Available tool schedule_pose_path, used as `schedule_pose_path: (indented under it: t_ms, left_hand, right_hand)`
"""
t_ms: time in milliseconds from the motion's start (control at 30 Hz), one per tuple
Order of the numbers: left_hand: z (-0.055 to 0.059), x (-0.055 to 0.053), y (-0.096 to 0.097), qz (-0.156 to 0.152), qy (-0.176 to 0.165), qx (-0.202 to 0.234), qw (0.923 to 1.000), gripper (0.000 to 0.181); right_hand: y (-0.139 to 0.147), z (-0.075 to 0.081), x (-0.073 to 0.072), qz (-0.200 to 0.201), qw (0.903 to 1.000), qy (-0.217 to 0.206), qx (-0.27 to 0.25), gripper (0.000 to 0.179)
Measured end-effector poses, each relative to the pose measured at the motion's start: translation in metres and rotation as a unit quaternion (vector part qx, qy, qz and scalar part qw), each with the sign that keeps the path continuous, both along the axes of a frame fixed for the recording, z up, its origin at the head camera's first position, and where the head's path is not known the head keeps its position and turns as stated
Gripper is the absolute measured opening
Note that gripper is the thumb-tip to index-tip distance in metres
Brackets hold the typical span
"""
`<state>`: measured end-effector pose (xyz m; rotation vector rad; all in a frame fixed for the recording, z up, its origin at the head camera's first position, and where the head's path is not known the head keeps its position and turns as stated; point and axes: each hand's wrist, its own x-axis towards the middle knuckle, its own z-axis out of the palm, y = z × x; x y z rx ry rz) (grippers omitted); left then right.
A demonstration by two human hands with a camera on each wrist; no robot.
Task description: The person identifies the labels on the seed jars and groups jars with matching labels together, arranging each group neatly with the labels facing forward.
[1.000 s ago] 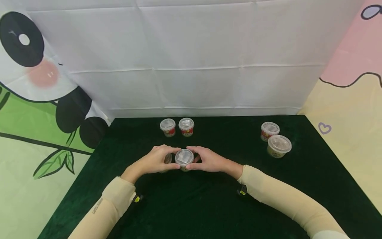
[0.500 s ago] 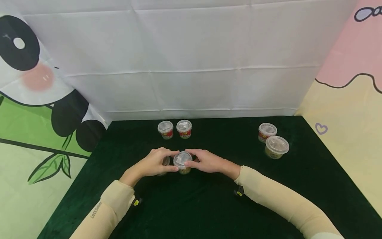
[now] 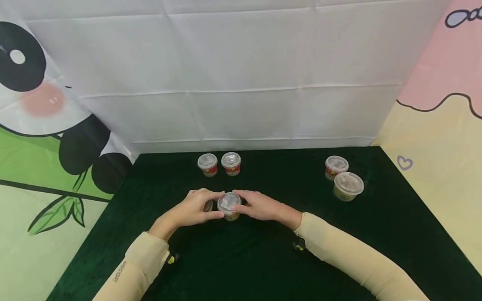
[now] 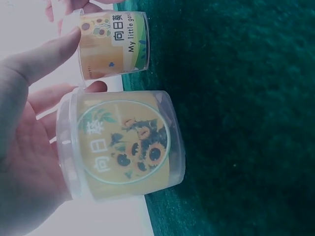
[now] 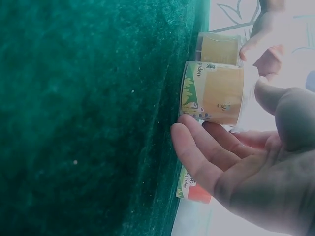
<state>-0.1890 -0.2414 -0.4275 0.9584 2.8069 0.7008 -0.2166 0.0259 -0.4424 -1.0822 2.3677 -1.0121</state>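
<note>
The right hand [image 3: 262, 206] grips a small lidded cup [image 3: 226, 201] inside the surface's [image 3: 241, 267] far edge, nearer its left edge; the left hand [image 3: 193, 209] brackets a sunflower tub [image 4: 125, 147] beside it, its grip unclear. Light, even pressure should keep both upright.

On a dark green cloth [image 3: 244, 267], one red tub [image 3: 207, 164] and another red tub [image 3: 231, 164] are set side by side at the back. To the right, a small tub [image 3: 336, 167] is placed just behind a bigger tub [image 3: 348, 187]. A white sheet [image 3: 241, 75] is hung behind them all.
</note>
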Motion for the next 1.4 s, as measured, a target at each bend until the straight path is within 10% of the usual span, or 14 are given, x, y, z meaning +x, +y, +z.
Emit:
schedule_pose_path:
  t_ms: [567,833,1000,1400]
  left_hand:
    - [0.006,-0.004,0.004,0.0,0.0,-0.02,0.9998,0.06]
    - [0.03,-0.004,0.02,0.016,0.046,-0.151,0.9873,0.07]
    - [0.049,-0.002,0.041,0.001,0.068,-0.146,0.9869,0.069]
    - [0.056,-0.005,0.132,-0.061,0.122,-0.016,0.9906,0.057]
  right_hand:
    - [0.001,0.0,0.006,-0.024,0.9996,0.01,-0.009,0.063]
    - [0.003,0.0,0.007,-0.019,0.999,0.041,-0.004,0.067]
    - [0.021,0.016,0.007,-0.024,0.9958,0.088,-0.007,0.068]
    - [0.137,0.05,0.012,-0.151,0.9408,0.299,0.052,0.085]
